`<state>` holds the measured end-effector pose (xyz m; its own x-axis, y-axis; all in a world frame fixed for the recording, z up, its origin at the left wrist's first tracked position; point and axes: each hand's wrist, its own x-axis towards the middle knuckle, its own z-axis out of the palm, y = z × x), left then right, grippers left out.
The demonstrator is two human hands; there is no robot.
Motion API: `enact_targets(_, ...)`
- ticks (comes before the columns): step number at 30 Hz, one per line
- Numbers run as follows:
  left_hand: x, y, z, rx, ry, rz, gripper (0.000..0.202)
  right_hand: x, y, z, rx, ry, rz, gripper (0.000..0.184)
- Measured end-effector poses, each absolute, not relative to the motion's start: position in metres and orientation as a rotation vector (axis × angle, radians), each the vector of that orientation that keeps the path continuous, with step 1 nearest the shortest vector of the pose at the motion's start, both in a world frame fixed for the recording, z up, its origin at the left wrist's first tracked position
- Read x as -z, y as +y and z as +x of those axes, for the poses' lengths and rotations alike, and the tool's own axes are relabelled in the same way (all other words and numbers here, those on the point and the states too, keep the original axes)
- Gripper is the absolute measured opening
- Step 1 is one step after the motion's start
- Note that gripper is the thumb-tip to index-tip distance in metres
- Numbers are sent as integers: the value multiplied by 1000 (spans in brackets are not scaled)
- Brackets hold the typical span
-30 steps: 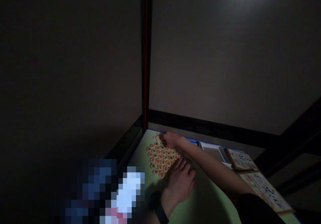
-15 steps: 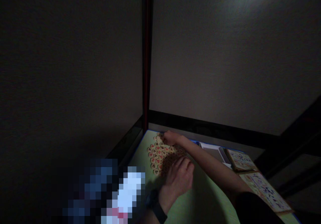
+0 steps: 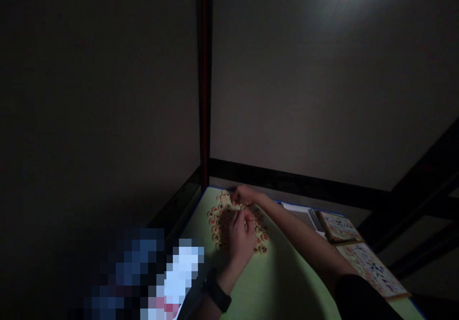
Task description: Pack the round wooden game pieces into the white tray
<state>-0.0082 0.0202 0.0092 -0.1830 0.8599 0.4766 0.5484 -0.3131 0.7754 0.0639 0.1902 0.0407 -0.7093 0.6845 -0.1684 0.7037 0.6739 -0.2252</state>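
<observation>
The left hand point(image 3: 243, 237) rises from the lower edge, its wrist banded by a dark watch point(image 3: 217, 292), with the forearm slanting up and away and the fingers curled inward above the middle of the round pieces point(image 3: 215, 237). A pale shape shows at its fingertips and another within the curl, but whether it grips a piece or merely hovers over them I cannot tell. The right hand point(image 3: 245, 194) reaches across from the lower right on a long, nearly straight forearm, wrist bent and fingers folded down beside the pieces at the far end; its fingertips are lost in shadow, so its hold is also unclear. The pieces, marked in red and black, lie clustered on the far part of the green worktop point(image 3: 258, 286), many of them covered by the left hand, their characters too blurred to read. The right forearm partly hides a white-edged tray point(image 3: 296, 207). Beyond a black sleeve point(image 3: 362, 296) lie two printed panels point(image 3: 373, 268), their writing illegible. At lower left, a blue and white patch point(image 3: 181, 274) is pixelated beyond recognition.
</observation>
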Motion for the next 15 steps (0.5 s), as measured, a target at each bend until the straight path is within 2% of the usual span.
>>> enact_targets(7,1,-1,6,-953,1612,2275,20,-35,197,65,505,2765,1260,32)
enact_targets(15,11,-6,10,-677,1498,2499,27,-41,196,71,313,2797,1317,30)
